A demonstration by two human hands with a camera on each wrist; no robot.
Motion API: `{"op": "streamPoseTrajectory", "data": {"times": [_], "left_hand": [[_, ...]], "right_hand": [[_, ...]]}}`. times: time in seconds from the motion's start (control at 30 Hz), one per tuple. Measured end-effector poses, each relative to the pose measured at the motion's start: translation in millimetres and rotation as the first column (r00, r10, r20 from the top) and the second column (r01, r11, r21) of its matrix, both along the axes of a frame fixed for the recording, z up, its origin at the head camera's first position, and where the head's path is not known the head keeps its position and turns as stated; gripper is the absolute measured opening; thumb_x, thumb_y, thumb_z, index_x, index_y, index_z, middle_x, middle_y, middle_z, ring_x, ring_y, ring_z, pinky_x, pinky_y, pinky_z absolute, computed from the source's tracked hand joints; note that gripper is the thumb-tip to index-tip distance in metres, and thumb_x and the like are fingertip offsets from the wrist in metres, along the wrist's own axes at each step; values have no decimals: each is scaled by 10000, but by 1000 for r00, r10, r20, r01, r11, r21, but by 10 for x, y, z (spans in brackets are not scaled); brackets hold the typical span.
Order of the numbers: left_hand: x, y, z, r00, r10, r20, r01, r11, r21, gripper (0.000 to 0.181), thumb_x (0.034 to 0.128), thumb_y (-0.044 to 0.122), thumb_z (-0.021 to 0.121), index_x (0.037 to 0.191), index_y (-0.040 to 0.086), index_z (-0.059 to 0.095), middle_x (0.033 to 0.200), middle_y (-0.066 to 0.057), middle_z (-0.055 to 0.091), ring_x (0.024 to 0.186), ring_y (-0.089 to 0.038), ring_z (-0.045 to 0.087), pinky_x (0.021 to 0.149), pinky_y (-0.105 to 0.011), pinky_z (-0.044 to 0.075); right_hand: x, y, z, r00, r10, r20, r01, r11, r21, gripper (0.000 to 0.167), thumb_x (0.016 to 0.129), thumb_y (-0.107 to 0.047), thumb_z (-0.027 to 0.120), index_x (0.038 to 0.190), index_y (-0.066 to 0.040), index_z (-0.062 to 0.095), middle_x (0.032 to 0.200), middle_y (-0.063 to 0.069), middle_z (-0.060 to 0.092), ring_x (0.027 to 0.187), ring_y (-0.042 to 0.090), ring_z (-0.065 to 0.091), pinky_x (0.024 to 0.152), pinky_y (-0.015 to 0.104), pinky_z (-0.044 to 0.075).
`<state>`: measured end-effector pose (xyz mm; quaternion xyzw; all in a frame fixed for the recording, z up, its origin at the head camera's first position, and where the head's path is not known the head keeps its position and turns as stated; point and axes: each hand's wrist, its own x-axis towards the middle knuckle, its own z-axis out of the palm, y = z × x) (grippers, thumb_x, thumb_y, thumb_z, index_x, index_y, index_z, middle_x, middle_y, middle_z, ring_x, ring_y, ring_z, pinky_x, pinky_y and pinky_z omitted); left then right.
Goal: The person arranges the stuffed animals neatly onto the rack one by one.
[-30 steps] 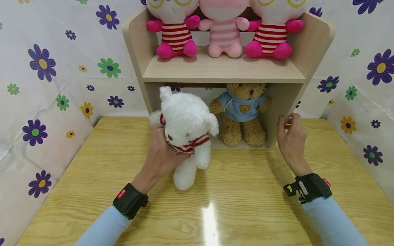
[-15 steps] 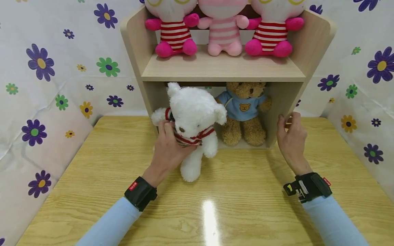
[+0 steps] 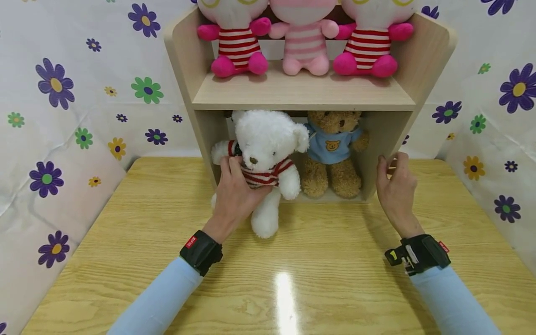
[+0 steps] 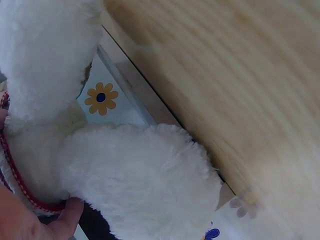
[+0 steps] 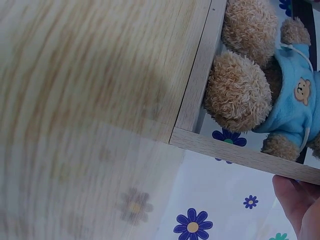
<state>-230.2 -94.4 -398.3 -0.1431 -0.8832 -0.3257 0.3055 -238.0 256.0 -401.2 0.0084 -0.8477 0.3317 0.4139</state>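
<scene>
My left hand (image 3: pixel 237 193) grips a white teddy bear (image 3: pixel 268 139) round its red-striped sweater (image 3: pixel 264 176). The bear leans at the left opening of the lower shelf, its head just under the upper board and one leg (image 3: pixel 265 218) hanging over the table. In the left wrist view its furry legs (image 4: pixel 145 175) stick out past my fingertips. My right hand (image 3: pixel 398 190) holds the front edge of the shelf's right side panel (image 3: pixel 387 135), thumb and fingers on either side. A brown teddy bear (image 3: pixel 332 144) in a blue hoodie sits inside, right of the white one.
The wooden shelf unit (image 3: pixel 303 95) stands at the back of the table (image 3: pixel 335 270). On its upper board sit three plush toys, a pink one (image 3: pixel 305 46) between two in red stripes. Flower-patterned cloth (image 3: pixel 96 79) hangs behind and at both sides.
My left hand has moved the white bear back and slightly right toward the lower shelf, and the bear has tipped more upright. My right hand stays on the panel.
</scene>
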Motion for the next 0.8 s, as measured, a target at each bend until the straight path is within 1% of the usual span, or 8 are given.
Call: {"op": "streamPoseTrajectory", "data": {"times": [0.07, 0.1, 0.33, 0.47, 0.67, 0.8], "left_hand": [[-29, 16, 14, 1000, 8, 3, -8, 1000, 1, 812, 734, 419, 900, 1231, -7, 418, 1189, -232, 415, 948, -346, 561, 773, -453, 587], [-44, 23, 20, 1000, 13, 5, -13, 1000, 0, 809, 737, 423, 896, 1230, -5, 418, 1188, -230, 415, 937, -345, 559, 762, -452, 587], [-130, 70, 43, 998, 60, 23, -60, 998, 13, 771, 738, 396, 884, 1212, 13, 413, 1171, -218, 411, 913, -347, 549, 700, -467, 589], [-189, 108, 53, 994, 105, 40, -106, 994, 20, 765, 735, 405, 876, 1217, 37, 411, 1169, -209, 414, 885, -355, 562, 677, -488, 585], [-281, 173, 96, 977, 184, 105, -187, 982, 13, 754, 747, 467, 853, 1227, 81, 419, 1210, -212, 429, 820, -369, 607, 632, -499, 573], [-341, 205, 125, 968, 200, 152, -208, 978, 34, 735, 763, 484, 833, 1236, 107, 416, 1252, -211, 426, 830, -386, 625, 643, -521, 570]], "right_hand": [[-4, 3, -2, 1000, 5, -4, -5, 1000, -3, 369, 1049, -207, 550, 1216, 122, 536, 1064, 318, 708, 849, 452, 739, 667, -43, 364], [-6, 6, -5, 1000, 8, -7, -8, 1000, -5, 369, 1049, -205, 550, 1215, 124, 537, 1062, 320, 707, 847, 455, 738, 676, -81, 276], [-9, 16, -16, 1000, 21, -11, -21, 1000, -3, 375, 1053, -205, 544, 1226, 128, 531, 1084, 318, 705, 859, 454, 737, 695, -84, 272], [-10, 18, -21, 1000, 14, -10, -14, 1000, 2, 369, 1052, -207, 546, 1218, 122, 537, 1067, 310, 710, 851, 445, 740, 689, -80, 283], [-17, 13, -32, 1000, 16, -9, -16, 1000, -1, 370, 1050, -207, 550, 1211, 127, 537, 1064, 320, 706, 848, 452, 737, 690, -82, 276], [-16, 8, -32, 1000, 11, -6, -11, 1000, -8, 367, 1050, -206, 550, 1210, 124, 536, 1060, 321, 706, 848, 455, 736, 684, -84, 271]]}}
